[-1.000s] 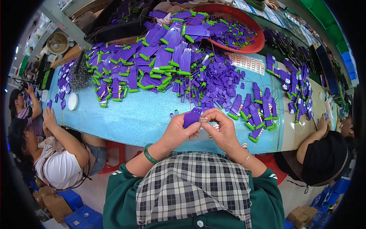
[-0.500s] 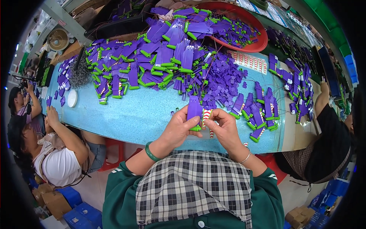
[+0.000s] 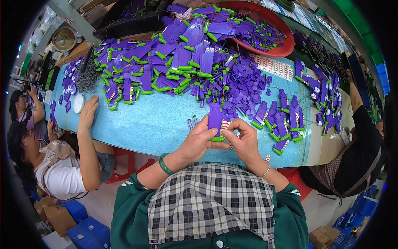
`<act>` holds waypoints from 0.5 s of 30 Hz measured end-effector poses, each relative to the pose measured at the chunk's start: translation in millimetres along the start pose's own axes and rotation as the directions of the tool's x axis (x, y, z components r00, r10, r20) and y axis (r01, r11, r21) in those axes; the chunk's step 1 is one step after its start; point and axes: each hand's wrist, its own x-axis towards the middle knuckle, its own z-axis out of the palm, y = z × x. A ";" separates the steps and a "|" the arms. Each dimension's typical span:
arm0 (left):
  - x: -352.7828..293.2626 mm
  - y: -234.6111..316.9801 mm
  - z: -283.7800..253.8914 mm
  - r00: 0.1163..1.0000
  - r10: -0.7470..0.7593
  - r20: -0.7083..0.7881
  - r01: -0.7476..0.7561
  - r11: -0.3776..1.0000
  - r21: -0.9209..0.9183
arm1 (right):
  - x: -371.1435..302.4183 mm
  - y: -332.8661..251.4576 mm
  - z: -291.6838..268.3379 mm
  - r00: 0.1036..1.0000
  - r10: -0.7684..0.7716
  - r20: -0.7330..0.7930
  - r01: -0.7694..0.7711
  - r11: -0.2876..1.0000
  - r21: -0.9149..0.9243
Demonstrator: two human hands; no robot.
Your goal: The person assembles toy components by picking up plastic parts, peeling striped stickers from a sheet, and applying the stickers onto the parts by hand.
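My left hand (image 3: 194, 141) grips a flat purple plastic piece (image 3: 215, 118) with a green end (image 3: 217, 139), holding it upright near the table's front edge. At its right side is a red-and-white striped sticker (image 3: 225, 124). My right hand (image 3: 243, 137) is closed in a pinch at that sticker, thumb and forefinger together, close to the purple piece. The fingertips partly cover the sticker, so how far it touches the piece cannot be made out. Beyond my hands lies a large heap of similar purple-and-green pieces (image 3: 181, 60), beside a pile of small purple parts (image 3: 248, 85).
A sheet of striped stickers (image 3: 271, 67) lies before a red tray (image 3: 287, 49). Several finished-looking pieces (image 3: 282, 120) lie to the right. At left are a white round container (image 3: 78, 103), a tangle of thin wire (image 3: 87, 76) and a co-worker's hand (image 3: 88, 111).
My right hand has shifted slightly left, bringing the sticker closer against the purple piece. The left co-worker's hand has come forward onto the table beside the white container.
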 end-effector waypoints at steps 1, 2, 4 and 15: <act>0.0 -0.3 0.0 1.000 0.003 0.003 -0.003 1.000 -0.016 | -0.1 -0.9 0.2 1.000 0.001 0.000 -0.001 1.000 0.000; 0.0 0.0 0.2 1.000 0.002 0.003 -0.002 1.000 -0.016 | -0.1 -2.9 0.5 1.000 -0.020 -0.006 0.020 0.999 -0.036; -0.3 0.8 0.8 1.000 0.004 0.020 -0.004 1.000 -0.006 | -0.3 -5.3 0.5 0.999 -0.041 -0.011 0.040 0.997 -0.073; 0.4 -1.4 1.9 0.998 0.042 0.042 -0.053 0.943 0.328 | 0.8 -6.8 -2.3 0.971 -0.240 -0.013 0.228 0.939 -0.255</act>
